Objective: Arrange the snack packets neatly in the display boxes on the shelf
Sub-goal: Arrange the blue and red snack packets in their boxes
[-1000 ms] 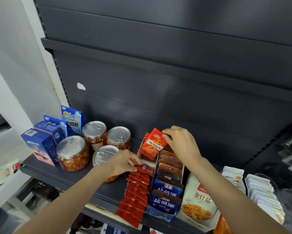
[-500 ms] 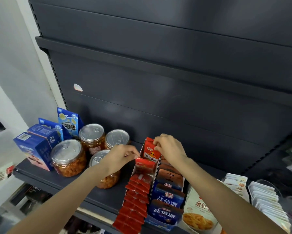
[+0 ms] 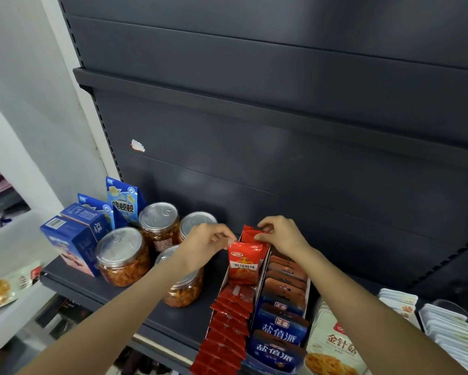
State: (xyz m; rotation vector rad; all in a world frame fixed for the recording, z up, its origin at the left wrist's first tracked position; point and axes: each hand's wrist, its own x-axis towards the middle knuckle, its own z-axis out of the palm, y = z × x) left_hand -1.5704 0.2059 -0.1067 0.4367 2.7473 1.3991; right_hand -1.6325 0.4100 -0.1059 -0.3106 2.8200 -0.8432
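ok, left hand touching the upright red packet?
Touching. The head view shows the left hand pinching the top left corner of the upright red packet, fingertips on its edge.

Red packets [image 3: 243, 265]: glossy foil-like plastic, crinkled, centre of frame.
Blue packets [image 3: 278, 330]: shiny smooth film, lower right.
Jars [image 3: 123, 257]: clear plastic, bright metal-looking pull-tab lids, left of centre.
Blue cartons [image 3: 70, 243]: smooth printed card, left.
Shelf [image 3: 124, 301]: matt dark painted metal.

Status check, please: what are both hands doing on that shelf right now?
Left hand pinches upright red packet. Right hand grips rear packet. Both packets in the display box. Nothing blocking.
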